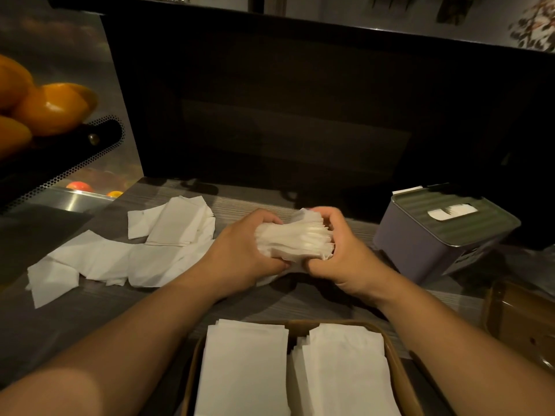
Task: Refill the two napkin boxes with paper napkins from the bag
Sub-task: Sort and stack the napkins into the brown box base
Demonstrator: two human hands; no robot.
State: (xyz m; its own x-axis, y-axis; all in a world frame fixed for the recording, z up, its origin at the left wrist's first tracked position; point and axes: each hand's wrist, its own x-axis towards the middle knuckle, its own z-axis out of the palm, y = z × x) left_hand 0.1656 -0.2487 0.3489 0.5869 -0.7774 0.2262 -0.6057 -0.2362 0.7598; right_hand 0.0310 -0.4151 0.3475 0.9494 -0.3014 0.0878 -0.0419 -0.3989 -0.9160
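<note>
Head: both hands (240, 250) (339, 259) grip napkin stack (295, 241); labels unreadable, dim.

Oranges (45, 106) are piled at the far left, sitting in a dark perforated metal basket (60, 163) that stands off the table's left edge. Under the basket, a shiny steel ledge (75, 199) runs along that same edge, with a reddish fruit (79, 186) and a smaller orange one (115, 193) just behind it. A tall dark panel (300, 115) rises along the table's (90, 313) far edge. The table itself is dark with a streaked grain.
</note>
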